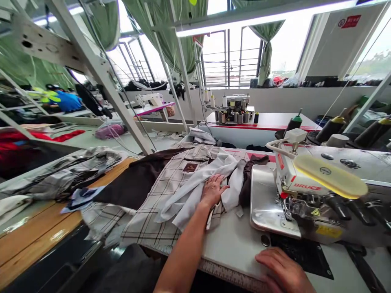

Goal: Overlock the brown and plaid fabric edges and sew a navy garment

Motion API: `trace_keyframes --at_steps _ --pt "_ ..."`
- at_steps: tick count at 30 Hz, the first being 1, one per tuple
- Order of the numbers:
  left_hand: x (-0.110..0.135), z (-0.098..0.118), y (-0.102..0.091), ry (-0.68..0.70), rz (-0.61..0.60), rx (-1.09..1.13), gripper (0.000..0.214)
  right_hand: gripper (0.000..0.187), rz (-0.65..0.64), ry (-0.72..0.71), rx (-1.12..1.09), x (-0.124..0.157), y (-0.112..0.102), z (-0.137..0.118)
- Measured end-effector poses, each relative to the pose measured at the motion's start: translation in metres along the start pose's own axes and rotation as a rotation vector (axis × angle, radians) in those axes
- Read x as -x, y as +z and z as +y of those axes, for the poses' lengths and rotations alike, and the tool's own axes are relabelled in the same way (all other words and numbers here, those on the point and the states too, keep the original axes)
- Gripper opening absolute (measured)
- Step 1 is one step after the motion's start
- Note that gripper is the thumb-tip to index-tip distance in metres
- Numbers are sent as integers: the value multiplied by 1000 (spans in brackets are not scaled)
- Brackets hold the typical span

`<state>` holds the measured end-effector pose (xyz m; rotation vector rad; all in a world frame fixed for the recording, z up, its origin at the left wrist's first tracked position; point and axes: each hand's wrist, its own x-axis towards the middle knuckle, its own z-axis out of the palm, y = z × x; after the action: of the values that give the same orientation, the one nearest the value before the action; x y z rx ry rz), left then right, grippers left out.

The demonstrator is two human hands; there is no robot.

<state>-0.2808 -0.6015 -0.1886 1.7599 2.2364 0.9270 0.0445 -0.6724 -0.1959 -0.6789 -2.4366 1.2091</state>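
Wooden table [36,240], bearing crumpled grey cloth [67,179]; next, a plaid garment [152,215] with brown panels, spread over the white sewing table [232,248], a white cloth [195,195] lying on top. Left hand [214,189] rests on the white cloth, fingers spread and released, grasping nothing. Right hand [284,270] lies on the sewing table, fingers relaxed and empty, near the sewing machine [302,183].
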Motion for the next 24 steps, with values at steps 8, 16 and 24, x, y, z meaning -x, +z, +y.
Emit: trace_keyframes --at_steps 8,16,24 --pt "-8 -20 4 -66 179 186 26 28 121 12 232 3 4 11" --pt "-16 -4 -69 -137 445 416 28 23 325 83 262 2 13 8" --pt "56 -7 -210 -60 705 906 28 32 354 -231 228 -58 49 -57"
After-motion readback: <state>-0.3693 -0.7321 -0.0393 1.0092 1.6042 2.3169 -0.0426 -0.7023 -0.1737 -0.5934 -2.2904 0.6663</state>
